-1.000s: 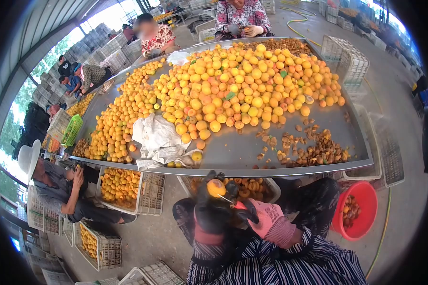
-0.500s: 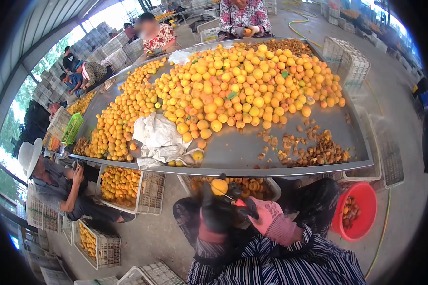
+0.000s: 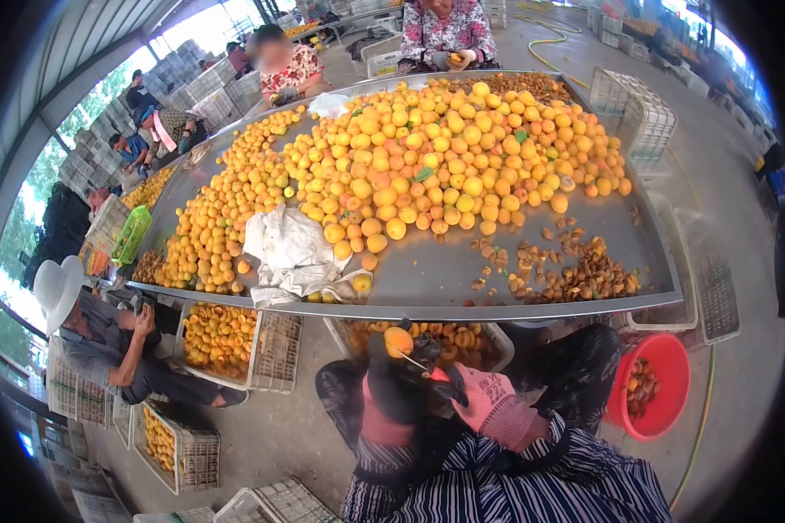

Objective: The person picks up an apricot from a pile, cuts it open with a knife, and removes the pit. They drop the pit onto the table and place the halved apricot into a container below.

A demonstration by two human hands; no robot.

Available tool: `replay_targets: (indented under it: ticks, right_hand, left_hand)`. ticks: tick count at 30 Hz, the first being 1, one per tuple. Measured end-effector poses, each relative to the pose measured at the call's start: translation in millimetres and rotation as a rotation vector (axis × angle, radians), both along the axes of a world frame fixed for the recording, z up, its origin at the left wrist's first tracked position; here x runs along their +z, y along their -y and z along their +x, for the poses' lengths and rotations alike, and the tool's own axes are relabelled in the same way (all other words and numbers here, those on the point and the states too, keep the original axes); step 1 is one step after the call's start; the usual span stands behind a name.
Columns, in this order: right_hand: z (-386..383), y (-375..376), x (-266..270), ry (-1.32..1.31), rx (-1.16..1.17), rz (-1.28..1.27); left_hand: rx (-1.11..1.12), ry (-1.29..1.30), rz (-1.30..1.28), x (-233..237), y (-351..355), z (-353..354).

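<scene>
My left hand (image 3: 392,383), in a pink and black glove, grips a whole orange-yellow apricot (image 3: 399,342) above a crate. In a matching glove, my right hand (image 3: 484,401) is closed on a thin-bladed tool (image 3: 419,362) with a red handle. Its narrow metal shaft points up and left, reaching the lower edge of the apricot. Whether the tip has gone into the fruit cannot be seen. Beneath my hands, under the table edge, a crate (image 3: 500,349) holds orange apricot pieces. Dark glove fabric hides most of my left fingers.
Apricots (image 3: 445,157) are heaped across the metal table (image 3: 419,279), with brown pits (image 3: 589,275) near its front right and a white cloth (image 3: 292,248) at left. A red bucket (image 3: 672,401) of pits stands right. Co-workers sit left and across; crates (image 3: 196,458) stand on the floor.
The apricot and my left hand have shifted slightly left and up. The tool stays close against the fruit. Across the table, co-workers' hands have moved a little.
</scene>
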State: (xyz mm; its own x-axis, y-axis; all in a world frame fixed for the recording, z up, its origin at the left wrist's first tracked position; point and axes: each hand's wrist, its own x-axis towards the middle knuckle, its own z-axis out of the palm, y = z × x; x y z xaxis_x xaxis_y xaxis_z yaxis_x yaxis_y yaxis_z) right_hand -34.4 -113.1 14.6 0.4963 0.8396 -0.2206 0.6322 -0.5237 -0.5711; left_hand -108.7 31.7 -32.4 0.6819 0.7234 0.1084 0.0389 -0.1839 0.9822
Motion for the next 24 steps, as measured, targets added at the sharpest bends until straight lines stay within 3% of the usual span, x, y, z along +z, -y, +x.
replay_targets:
  ticks: [2, 6, 8, 9, 12, 14, 16, 17, 18, 19, 21, 24]
  right_hand:
    - [0, -1, -4, 0.047, 0.013, 0.019]
    - [-4, -6, -18, 0.004, -0.025, 0.083]
    - [1, -6, -13, -0.079, -0.034, 0.146]
    - [4, -4, -9, -0.167, -0.046, 0.206]
    - [18, 20, 15, -0.047, 0.027, 0.267]
    - [20, 18, 22, 0.031, -0.274, 0.444]
    - [32, 3, 22, 0.049, -0.331, 0.536]
    - [30, -5, 8, 0.113, -0.384, 0.541]
    - [26, -14, -6, 0.174, -0.434, 0.545]
    - [30, -23, -3, 0.034, -0.373, 0.420]
    - [29, -25, -1, 0.005, -0.370, 0.474]
    - [23, -23, -1, -0.005, -0.348, 0.599]
  left_hand:
    - [0.063, 0.432, -1.125, 37, 6, 9]
    - [-0.005, 0.426, -1.011, 38, 9, 12]
    - [-0.250, 0.352, -1.083, 59, 15, 10]
    - [-0.019, 0.329, -0.970, 19, 8, 17]
    - [-0.106, 0.417, -1.122, 75, 23, 13]
    - [-0.215, 0.491, -1.036, 36, 12, 13]
    - [-0.173, 0.240, -0.947, 14, 19, 12]
    - [-0.141, 0.122, -0.707, 8, 26, 15]
    - [-0.064, 0.165, -0.699, 6, 36, 23]
    - [-0.062, 0.218, -0.682, -1, 41, 23]
    - [-0.055, 0.283, -0.657, -10, 36, 22]
    - [-0.079, 0.083, -0.567, 9, 32, 15]
